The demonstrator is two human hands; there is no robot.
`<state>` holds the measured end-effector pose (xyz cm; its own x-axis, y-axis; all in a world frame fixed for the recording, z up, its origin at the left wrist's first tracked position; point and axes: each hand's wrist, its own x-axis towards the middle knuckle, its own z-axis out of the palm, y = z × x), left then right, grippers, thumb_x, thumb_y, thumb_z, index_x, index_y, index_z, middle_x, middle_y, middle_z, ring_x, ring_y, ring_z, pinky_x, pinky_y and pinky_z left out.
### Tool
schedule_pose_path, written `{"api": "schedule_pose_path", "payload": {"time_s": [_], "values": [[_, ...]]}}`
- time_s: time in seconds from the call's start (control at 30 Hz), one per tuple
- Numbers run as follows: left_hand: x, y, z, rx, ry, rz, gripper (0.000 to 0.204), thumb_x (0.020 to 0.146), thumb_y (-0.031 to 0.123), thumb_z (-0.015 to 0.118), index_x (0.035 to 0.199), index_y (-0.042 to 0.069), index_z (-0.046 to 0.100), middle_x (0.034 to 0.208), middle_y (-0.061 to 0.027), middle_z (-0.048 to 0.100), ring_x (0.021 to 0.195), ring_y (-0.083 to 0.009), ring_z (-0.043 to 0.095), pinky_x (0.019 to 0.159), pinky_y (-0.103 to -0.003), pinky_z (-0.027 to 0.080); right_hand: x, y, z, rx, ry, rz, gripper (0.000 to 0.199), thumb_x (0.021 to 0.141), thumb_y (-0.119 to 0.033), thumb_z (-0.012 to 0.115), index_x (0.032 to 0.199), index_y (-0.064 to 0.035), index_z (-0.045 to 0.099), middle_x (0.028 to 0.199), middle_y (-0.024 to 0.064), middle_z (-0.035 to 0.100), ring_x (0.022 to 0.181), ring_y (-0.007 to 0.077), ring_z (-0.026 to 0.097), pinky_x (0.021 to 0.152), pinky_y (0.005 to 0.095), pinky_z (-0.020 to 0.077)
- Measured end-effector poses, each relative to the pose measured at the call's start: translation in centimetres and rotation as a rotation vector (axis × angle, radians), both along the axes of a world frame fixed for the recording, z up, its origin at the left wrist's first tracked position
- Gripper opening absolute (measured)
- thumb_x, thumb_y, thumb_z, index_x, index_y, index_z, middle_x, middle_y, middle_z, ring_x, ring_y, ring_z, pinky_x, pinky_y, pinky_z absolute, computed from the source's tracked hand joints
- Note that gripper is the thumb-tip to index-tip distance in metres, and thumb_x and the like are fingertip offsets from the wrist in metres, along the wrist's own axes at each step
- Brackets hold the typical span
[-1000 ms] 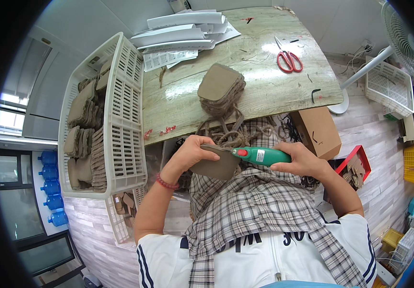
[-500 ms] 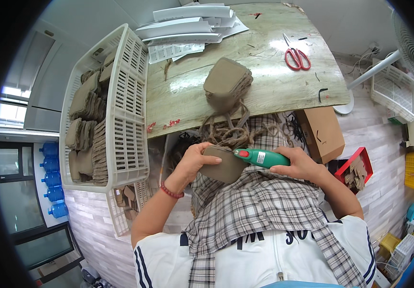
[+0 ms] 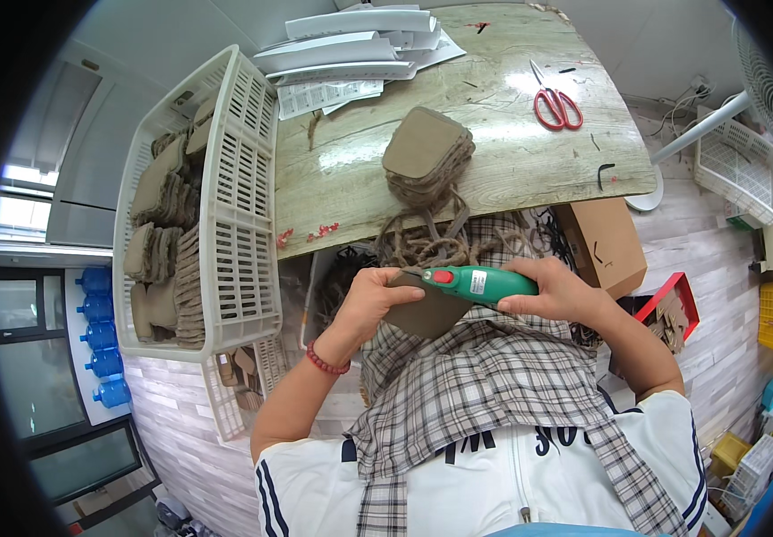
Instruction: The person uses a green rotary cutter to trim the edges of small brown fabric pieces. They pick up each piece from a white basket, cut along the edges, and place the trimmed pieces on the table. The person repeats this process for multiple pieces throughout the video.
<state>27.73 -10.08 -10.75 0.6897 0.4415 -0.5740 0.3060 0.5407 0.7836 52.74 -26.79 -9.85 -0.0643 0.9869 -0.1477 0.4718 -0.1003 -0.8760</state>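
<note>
Brown pad [image 3: 429, 317] is pinched in left grip [image 3: 367, 302], green tool [image 3: 495, 285] clasped in right grip [image 3: 555, 290], tangled strips [image 3: 438, 251] and stacked pads [image 3: 427, 146] beyond.

Your left hand [image 3: 370, 299] pinches, thumb [image 3: 406, 294] pointing toward the right fingers [image 3: 522, 267]; your right hand [image 3: 552, 288] grips, both forearms [image 3: 301, 387] angling outward below the fingers.

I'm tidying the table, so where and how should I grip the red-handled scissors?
Probably best by the red handles, coming from the near side of the table: the scissors lie flat, loops toward the person, while the narrow blades point away.
</note>
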Motion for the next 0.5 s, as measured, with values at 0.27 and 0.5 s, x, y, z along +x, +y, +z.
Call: {"api": "schedule_pose_path", "payload": {"time_s": [0.27, 0.5], "values": [[0.2, 4.0, -0.7, 0.124, -0.024, -0.004, 0.022, 0.079, -0.001, 0.069, 0.101, -0.001, 0.069, 0.092, -0.0067, 0.071, 0.081, -0.0149, 0.066, 0.077, -0.028, 0.053, 0.0, 2.2, 1.0, 0.022, 0.122, -0.109, 0.043, 0.083, -0.03, 0.072, 0.108, 0.0023, 0.061, 0.079, 0.0088, 0.063, 0.069, 0.0143, 0.061, 0.063, 0.0288, 0.0492], [-4.2, 17.4, -5.7, 0.376, -0.076, 0.511, 0.034, 0.084, 0.005, 0.068, 0.116, 0.001, 0.06, 0.107, -0.013, 0.066, 0.096, -0.0239, 0.064, 0.086, -0.037, 0.053, 0.5, -1.1, -0.9, -0.093, 0.305, -0.376, 0.037, 0.085, -0.023, 0.07, 0.109, 0.0029, 0.06, 0.077, 0.0045, 0.062, 0.062, 0.0084, 0.057, 0.057, 0.0251, 0.0476]]}}
